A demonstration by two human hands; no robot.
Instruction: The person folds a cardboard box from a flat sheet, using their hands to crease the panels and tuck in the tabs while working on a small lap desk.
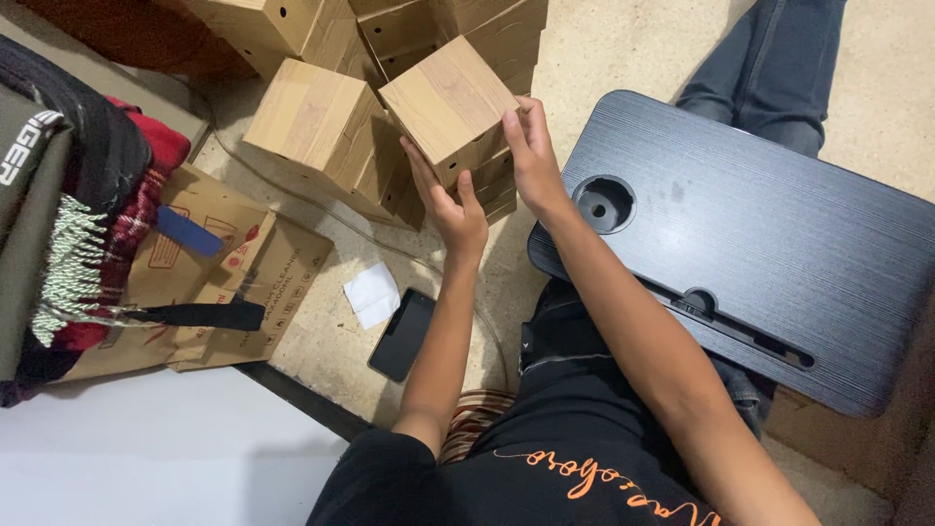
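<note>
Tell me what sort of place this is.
Probably a room at home used for hand assembly: the person sits on a beige floor among stacked wooden boxes, with a black lap desk and a flattened cardboard carton nearby.

Black lap tray, dark phone, flattened cardboard, white paper.

Head camera looks steeply down, close over lap and floor.
</note>
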